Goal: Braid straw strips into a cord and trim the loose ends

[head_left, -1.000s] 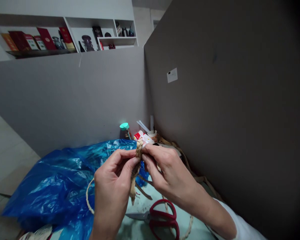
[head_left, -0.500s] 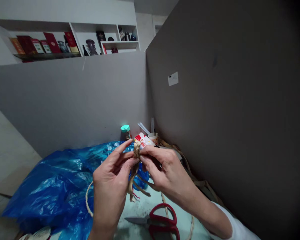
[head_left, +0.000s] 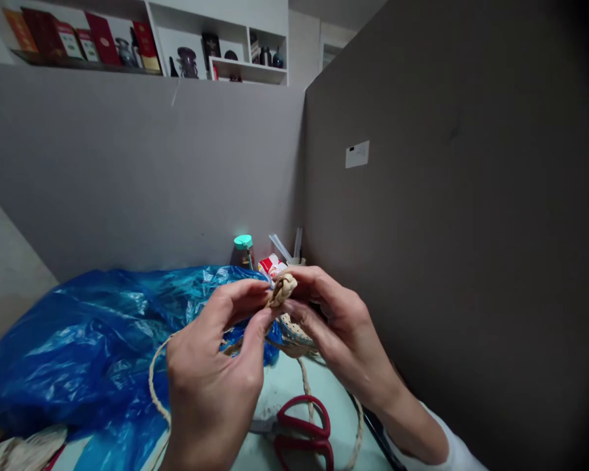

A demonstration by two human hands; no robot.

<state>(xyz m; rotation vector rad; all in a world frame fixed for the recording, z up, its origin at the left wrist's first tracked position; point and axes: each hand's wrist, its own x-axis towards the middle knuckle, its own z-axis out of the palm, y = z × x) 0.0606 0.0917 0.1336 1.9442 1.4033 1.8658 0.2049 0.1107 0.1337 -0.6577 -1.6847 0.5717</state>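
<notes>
A small piece of braided straw (head_left: 283,289) is pinched between both hands at the middle of the view. My left hand (head_left: 220,353) grips its lower left side between thumb and fingers. From the right, my right hand (head_left: 341,327) holds it with thumb and index finger. Loose flat strands trail below, partly hidden by the hands. A long pale braided cord (head_left: 154,373) loops out past my left wrist, and more cord lies on the table under the scissors. The red-handled scissors (head_left: 304,418) lie on the pale table (head_left: 269,392), blades pointing left, just below my hands.
A crumpled blue plastic bag (head_left: 98,327) covers the table's left side. Behind the hands stand a jar with a turquoise lid (head_left: 243,241) and a red-and-white packet (head_left: 271,264). Grey partitions (head_left: 177,170) enclose the back and right. Coiled pale straw (head_left: 27,451) lies at bottom left.
The braided piece has been turned so its looped end tilts up and right. My right fingers have shifted over its top, and the view has moved slightly.
</notes>
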